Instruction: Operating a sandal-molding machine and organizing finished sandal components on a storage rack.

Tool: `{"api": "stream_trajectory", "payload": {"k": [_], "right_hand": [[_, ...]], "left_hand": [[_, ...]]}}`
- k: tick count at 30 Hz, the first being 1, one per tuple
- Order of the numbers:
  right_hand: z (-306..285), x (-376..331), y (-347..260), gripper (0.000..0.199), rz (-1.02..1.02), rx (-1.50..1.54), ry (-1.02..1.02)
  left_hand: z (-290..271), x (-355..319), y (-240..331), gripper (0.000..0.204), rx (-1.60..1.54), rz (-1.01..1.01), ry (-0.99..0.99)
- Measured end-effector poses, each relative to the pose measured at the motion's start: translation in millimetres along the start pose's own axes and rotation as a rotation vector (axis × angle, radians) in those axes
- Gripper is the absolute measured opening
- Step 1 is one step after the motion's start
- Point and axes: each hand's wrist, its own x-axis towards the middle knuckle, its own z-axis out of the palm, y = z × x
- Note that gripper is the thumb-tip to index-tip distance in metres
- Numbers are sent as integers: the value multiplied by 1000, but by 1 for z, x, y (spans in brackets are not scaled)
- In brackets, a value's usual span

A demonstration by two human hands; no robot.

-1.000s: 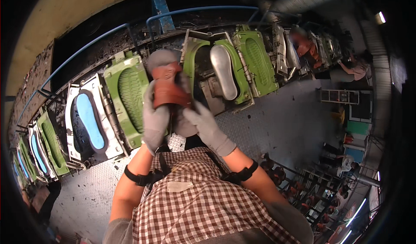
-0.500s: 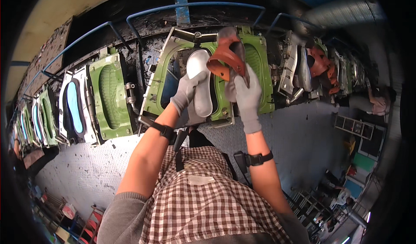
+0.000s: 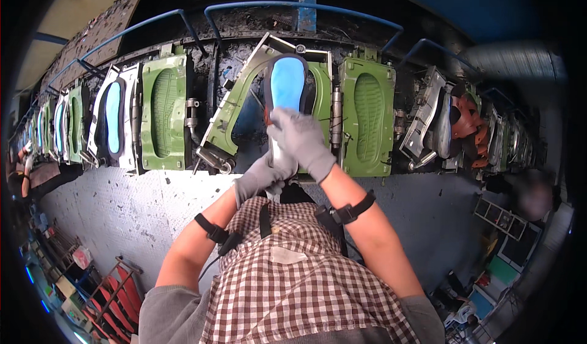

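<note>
A metal shoe last [image 3: 282,162] stands over the tilted frame of an opened mould, its silvery lower end showing between my gloved hands. Over its upper end sits a shoe upper with a blue sole face [image 3: 287,81] and dark edging; a bit of its reddish-brown side peeks out at the left. My right hand [image 3: 302,142] is closed on the near end of this upper, fingers bent across the blue face. Lower down, my left hand [image 3: 266,176] is wrapped about the near end of the last, partly hidden behind the right one. Both wear grey gloves.
Right of the last lies a green mould half [image 3: 369,115] with a tread-patterned hollow; another green mould half [image 3: 164,115] is at the left. Further left, a last with a blue sole [image 3: 113,118] stands in its frame. Reddish-brown uppers [image 3: 468,124] sit at the right. A blue rail [image 3: 306,5] runs behind.
The reddish-brown upper, held in my right hand beside the bare last, is now over the last with its blue face up. Both hands have come together lower down, the right one moving left.
</note>
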Motion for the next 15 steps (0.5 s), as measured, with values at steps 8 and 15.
{"api": "stream_trajectory", "payload": {"k": [8, 15], "right_hand": [[39, -61, 13, 29, 62, 30, -84], [24, -32, 33, 50, 355, 46, 255]], "left_hand": [[-10, -16, -9, 39, -201, 117, 24], [-14, 24, 65, 53, -12, 517, 298]]}}
